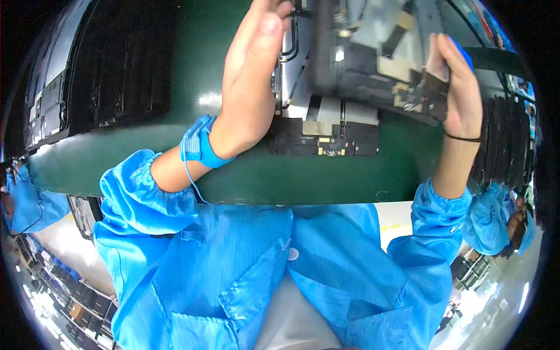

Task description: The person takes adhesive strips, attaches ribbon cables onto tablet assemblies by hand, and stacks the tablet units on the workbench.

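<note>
The bright blue smock worn by the person is nearest the camera, against the front edge of the green table. At the table's left end, flat black panels lie in a close row, probably ranked so to save room.

The left hand, with a blue wrist strap, is raised beside the left edge of a black-and-silver electronic unit. Its fingers run towards the top of the view; whether they grip anything, I cannot tell. That unit lies flat between the hands, near the front edge, bare circuitry upward, perhaps to spare its parts.

Over its right part is a second, blurred black-and-silver unit, tilted. The right hand has its right edge, fingers closed around the rim, likely to keep clear of the circuitry. Further right, thin black slabs stand closely packed, and beyond the front edge shows a co-worker's blue sleeve.
</note>
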